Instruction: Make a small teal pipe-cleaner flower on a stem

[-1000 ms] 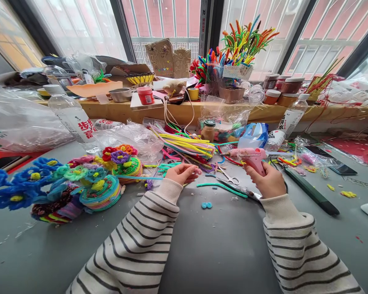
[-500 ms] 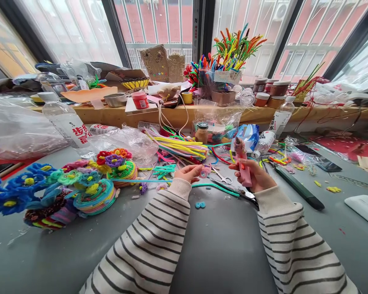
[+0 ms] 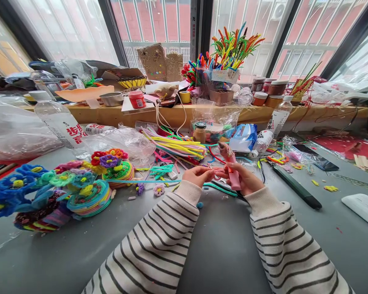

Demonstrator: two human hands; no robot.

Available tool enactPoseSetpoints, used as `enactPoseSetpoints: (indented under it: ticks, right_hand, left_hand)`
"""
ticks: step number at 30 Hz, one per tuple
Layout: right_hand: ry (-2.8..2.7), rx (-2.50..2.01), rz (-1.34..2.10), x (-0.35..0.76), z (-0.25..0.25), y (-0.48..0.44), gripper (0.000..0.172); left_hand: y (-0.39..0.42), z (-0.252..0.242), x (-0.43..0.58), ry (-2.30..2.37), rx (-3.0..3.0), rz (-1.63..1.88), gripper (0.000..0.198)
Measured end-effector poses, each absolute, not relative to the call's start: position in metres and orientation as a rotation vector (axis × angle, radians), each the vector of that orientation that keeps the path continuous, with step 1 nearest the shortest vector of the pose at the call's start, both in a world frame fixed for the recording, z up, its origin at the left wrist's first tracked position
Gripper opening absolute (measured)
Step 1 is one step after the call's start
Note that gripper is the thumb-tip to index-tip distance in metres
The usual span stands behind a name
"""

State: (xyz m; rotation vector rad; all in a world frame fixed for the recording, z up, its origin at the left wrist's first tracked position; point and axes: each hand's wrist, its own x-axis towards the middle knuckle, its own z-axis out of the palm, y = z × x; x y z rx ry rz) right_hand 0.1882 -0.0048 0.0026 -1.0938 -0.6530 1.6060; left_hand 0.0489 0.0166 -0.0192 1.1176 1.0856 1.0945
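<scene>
- The right hand is wrapped around the handle of a pink glue gun, whose nozzle tilts up and away from the person; the fingers are closed on it.
- The left hand meets the right one at the gun's handle, fingertips curled together; whatever they pinch is too small to make out.
- A teal pipe cleaner and scissors lie on the grey counter just under both hands, mostly hidden by them.
- Both striped sleeves are cut off at the bottom edge.
- A cup on the window ledge holds upright pipe cleaners in many colours.
- A small brown jar stands behind a loose bundle of pipe cleaners; its contents cannot be told.
- Pipe-cleaner flowers sit on the counter at the left, well apart from the hands.
</scene>
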Motion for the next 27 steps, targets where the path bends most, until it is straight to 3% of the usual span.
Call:
enactPoseSetpoints:
  ticks: [6, 13, 16, 21, 27]
  right_hand:
    - [-0.628, -1.099, 1.641, 0.191, 0.005, -0.006, 0.014]
    - [-0.57, -1.066, 1.648, 0.193, 0.007, -0.006, 0.013]
    - [-0.537, -1.047, 1.642, 0.194, 0.007, -0.006, 0.013]
    - [-0.533, -1.038, 1.629, 0.193, 0.006, -0.008, 0.013]
    - [-0.637, -1.043, 1.638, 0.19, 0.0, -0.005, 0.014]
  left_hand:
    - [0.021, -0.013, 0.025, 1.12, 1.131, 1.067, 0.023]
    - [0.024, 0.002, -0.019, 1.491, 1.918, 1.309, 0.036]
    - [0.019, 0.004, -0.01, 1.615, 2.014, 1.18, 0.038]
    - [0.015, -0.003, 0.02, 1.12, 1.976, 1.011, 0.034]
    - [0.015, -0.01, 0.031, 0.989, 1.766, 0.935, 0.022]
